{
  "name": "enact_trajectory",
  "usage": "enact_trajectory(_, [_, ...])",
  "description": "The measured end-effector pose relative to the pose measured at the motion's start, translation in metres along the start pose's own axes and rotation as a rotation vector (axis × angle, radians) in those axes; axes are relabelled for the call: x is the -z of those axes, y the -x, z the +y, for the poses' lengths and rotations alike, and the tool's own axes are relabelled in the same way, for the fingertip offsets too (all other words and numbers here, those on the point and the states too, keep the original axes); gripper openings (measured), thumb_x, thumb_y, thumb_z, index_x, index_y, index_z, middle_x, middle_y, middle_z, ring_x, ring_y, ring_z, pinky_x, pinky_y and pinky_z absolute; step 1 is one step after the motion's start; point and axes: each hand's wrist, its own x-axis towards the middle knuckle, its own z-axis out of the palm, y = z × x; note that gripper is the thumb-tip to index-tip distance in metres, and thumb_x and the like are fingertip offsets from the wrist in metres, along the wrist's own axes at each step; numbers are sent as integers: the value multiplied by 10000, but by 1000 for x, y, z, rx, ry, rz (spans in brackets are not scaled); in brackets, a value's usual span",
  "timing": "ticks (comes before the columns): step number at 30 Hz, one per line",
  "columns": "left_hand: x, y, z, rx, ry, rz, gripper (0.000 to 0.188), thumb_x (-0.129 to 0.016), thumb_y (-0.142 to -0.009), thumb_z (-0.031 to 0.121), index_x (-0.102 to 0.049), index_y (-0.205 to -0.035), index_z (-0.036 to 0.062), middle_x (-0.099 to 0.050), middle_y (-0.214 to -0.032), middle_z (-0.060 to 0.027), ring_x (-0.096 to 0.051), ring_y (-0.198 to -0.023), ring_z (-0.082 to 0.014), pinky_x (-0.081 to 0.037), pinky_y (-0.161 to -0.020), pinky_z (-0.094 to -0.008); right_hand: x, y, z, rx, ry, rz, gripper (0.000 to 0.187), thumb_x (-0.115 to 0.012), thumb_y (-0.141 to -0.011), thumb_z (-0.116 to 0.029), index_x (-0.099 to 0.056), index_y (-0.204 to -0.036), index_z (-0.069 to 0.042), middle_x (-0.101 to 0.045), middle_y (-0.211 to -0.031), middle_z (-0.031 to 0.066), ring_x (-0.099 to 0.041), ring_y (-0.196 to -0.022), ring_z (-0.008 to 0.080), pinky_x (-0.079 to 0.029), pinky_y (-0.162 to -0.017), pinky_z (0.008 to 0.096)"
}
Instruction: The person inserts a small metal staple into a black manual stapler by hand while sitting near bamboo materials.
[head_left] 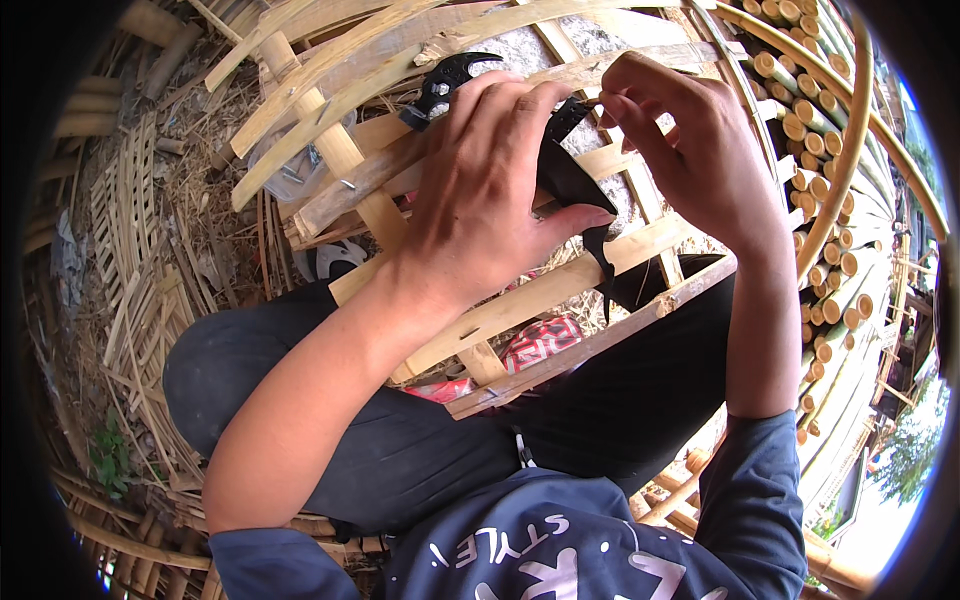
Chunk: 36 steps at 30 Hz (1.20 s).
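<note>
My left hand [480,190] curls around a bent black strip [572,180] of flexible material, thumb on its near side; a thin tail of it hangs down. My right hand [690,150] is beside the strip's far end, thumb and forefinger pinched together. What that pinch holds is too small to make out. Beneath both hands lies a lattice frame of bamboo slats [530,305], resting across my crossed legs. Just beyond my left hand, a black claw hammer [440,92] lies on the slats, its handle hidden.
Stacked cut bamboo poles [820,150] stand along the right side. Loose bamboo strips [140,320] and straw litter the ground at left. A clear plastic container [290,170] sits under the frame's far left. Red and white packaging [540,342] shows beneath the near slats.
</note>
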Motion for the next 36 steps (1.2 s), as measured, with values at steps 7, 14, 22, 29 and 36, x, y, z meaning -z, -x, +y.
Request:
enact_trajectory(7, [1,2,0,6,1,-9,883,-941,-700,380,-529,-1388,8,-584,-1303,-202,-525,-1270,-408,-427,-1098,-508,-1,-2,0,14,-2,-15,48,-660,-967,-76,-619,-972,-53,-615,-700,155,-626,-636,341,-468,-606,439])
enact_trajectory(14, [0,2,-1,3,-13,-6,894,-928,-714,419,-521,-1396,7,-578,-1310,-207,-521,-1277,-408,-424,-1102,-510,-1,-5,2,72,55,-26,74,-676,-941,-58,-617,-984,-44,-647,-747,165,-654,-705,377,-489,-644,463])
enact_trajectory(22, [-2,2,-1,-7,-27,-11,892,-895,-743,493,-525,-1390,1,-575,-1304,-202,-517,-1275,-405,-423,-1100,-507,4,-10,7,131,45,-68,72,-671,-939,-58,-624,-989,-35,-686,-800,169,-681,-766,398,-513,-673,481])
enact_trajectory(29, [-3,2,-4,-25,-38,7,896,-867,-761,543,-524,-1385,-1,-572,-1303,-201,-517,-1266,-401,-423,-1096,-507,8,-9,2,124,209,-112,102,-657,-953,-124,-610,-971,-36,-671,-779,166,-663,-760,407,-487,-646,502])
enact_trajectory(36, [1,0,0,-26,-35,-34,934,-915,-713,389,-470,-1412,-42,-573,-1278,-225,-507,-1261,-404,-420,-1100,-506,8,-7,1,131,233,-69,91,-643,-954,-135,-604,-959,-53,-654,-770,160,-651,-767,406,-466,-623,501])
